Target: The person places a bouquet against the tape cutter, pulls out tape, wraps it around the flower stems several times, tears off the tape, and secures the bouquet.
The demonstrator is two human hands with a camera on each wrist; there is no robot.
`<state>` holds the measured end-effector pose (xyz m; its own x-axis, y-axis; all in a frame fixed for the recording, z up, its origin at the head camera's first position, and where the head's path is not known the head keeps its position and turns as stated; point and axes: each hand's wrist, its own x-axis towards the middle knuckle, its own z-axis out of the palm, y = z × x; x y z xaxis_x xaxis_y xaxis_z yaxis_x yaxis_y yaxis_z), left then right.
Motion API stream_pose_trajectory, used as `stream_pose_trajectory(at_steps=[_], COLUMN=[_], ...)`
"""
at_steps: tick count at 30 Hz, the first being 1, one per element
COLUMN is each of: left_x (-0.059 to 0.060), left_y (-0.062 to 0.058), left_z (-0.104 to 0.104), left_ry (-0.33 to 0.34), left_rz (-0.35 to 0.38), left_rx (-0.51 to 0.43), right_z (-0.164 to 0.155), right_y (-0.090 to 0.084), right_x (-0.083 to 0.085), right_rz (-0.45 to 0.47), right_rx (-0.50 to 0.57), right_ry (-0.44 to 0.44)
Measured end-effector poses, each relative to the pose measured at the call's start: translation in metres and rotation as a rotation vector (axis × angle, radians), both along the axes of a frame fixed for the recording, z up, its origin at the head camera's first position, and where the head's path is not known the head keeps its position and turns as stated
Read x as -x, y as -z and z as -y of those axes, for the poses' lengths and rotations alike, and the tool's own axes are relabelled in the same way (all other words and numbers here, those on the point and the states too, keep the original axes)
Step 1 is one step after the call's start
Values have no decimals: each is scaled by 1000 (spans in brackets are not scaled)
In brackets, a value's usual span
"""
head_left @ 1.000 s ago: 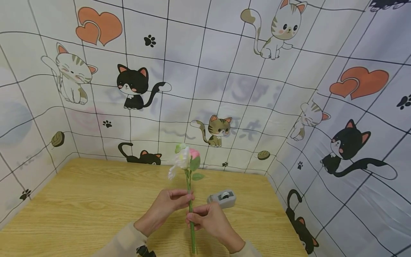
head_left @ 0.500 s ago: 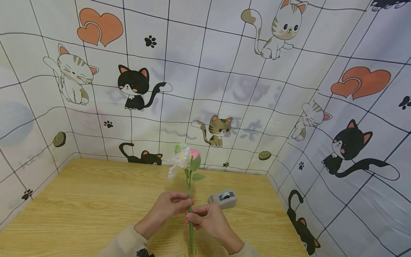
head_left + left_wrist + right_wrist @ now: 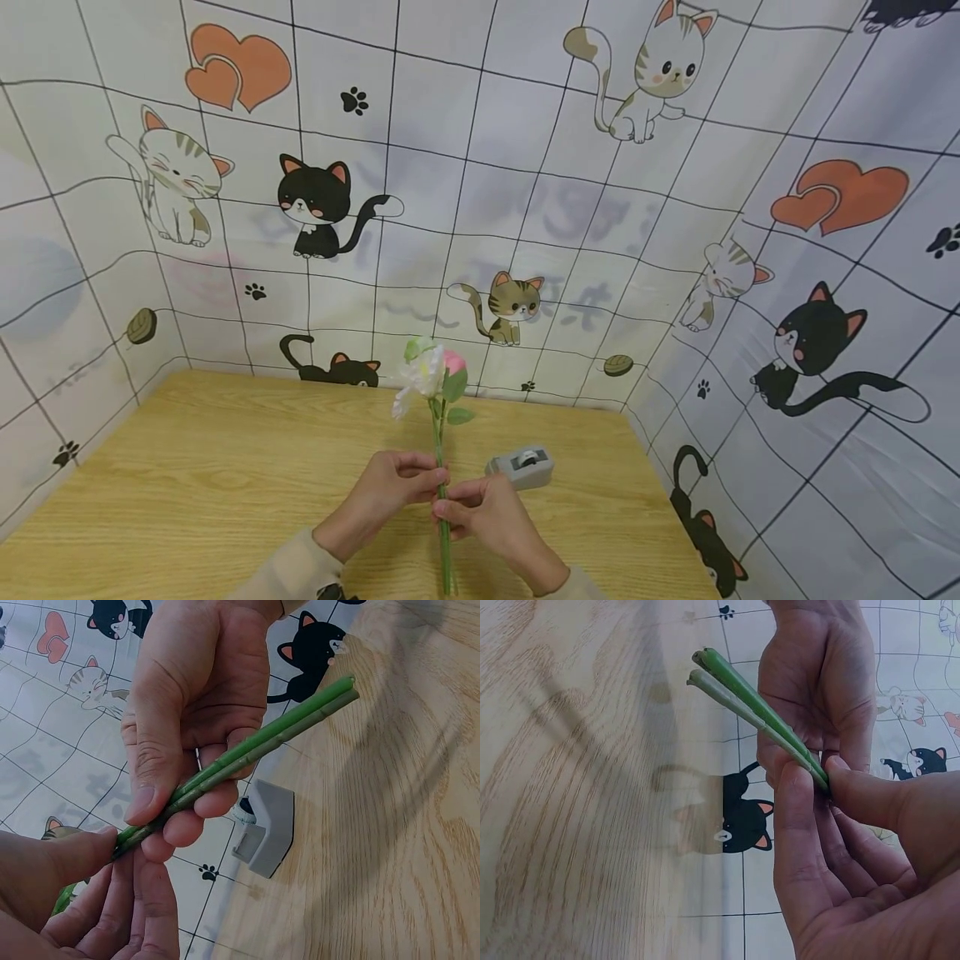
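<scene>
Two artificial flowers, a white one [image 3: 426, 372] and a pink one [image 3: 454, 362], stand together over the table with their green stems [image 3: 446, 560] side by side. My left hand [image 3: 393, 485] pinches the stems between thumb and fingers around mid-length. Just below it, my right hand [image 3: 497, 518] holds the same stems with thumb and curled fingers. In the left wrist view the cut stem ends [image 3: 351, 686] stick out past my right hand. The right wrist view shows these ends slightly spread apart. Green leaves [image 3: 455, 386] sit under the pink bloom.
A grey tape dispenser [image 3: 522, 467] rests on the wooden table [image 3: 225, 467], to the right and just behind my right hand. Behind the table hangs a white grid cloth [image 3: 427, 200] printed with cats, and it continues along both sides.
My left hand has slipped a little down the stems, closer to my right hand. The lower stem ends have shifted slightly left. The tape dispenser stays in place.
</scene>
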<state>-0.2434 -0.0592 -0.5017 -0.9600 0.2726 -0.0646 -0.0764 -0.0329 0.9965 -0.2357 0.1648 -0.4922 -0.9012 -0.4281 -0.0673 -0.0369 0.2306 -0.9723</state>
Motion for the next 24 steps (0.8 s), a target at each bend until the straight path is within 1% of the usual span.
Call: stream_pose_trajectory(at_steps=[6, 9, 14, 19, 24], left_x=[-2, -2, -2, -1, 1], left_y=[-4, -6, -7, -7, -5], left_z=[1, 3, 7, 14, 22], left_ry=[-46, -68, -80, -90, -111], left_rz=[-12, -21, -26, -35, -41], left_rx=[82, 107, 90, 70, 91], right_z=[1, 1, -1, -5, -12], right_y=[-1, -1, -2, -1, -1], right_x=[-2, -3, -2, -1, 0], right_rz=[18, 23, 5, -48, -157], right_rx=[-15, -15, -16, -54, -158], right_ry=[0, -7, -26, -45, -51])
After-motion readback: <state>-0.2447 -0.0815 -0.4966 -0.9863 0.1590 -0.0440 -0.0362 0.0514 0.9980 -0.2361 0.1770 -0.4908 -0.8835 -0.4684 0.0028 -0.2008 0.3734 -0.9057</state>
